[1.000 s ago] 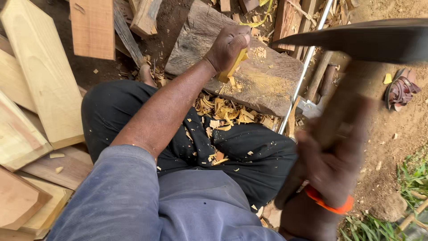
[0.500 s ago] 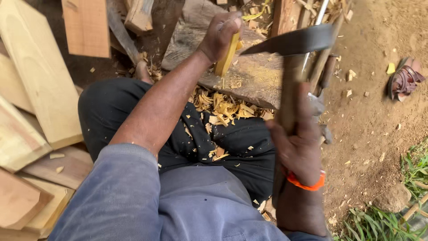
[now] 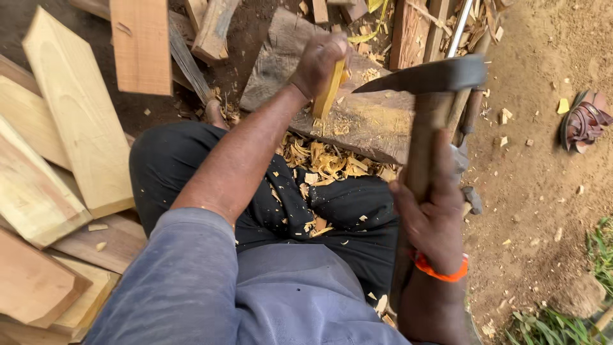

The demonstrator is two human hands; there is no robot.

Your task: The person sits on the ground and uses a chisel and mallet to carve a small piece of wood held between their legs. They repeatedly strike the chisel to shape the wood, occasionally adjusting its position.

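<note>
My left hand (image 3: 321,62) grips a short yellow wood piece (image 3: 327,96), holding it upright on a grey chopping block (image 3: 377,121). My right hand (image 3: 434,214) is closed round the wooden handle of an adze-like axe (image 3: 424,76). Its dark blade points left, its tip just right of the yellow piece and level with my left hand. An orange band circles my right wrist. Yellow wood chips (image 3: 325,163) lie on my black trousers and at the block's near edge.
Pale cut planks (image 3: 76,121) are stacked on the left, with offcuts (image 3: 211,25) behind the block. A metal bar (image 3: 461,25) and sticks lie at the back right. A brown sandal (image 3: 584,121) rests on the bare earth at right. Grass (image 3: 555,322) grows at the lower right.
The axe has swung down from high on the right toward the yellow piece, blade now close beside it. My left hand keeps the piece standing on the block.
</note>
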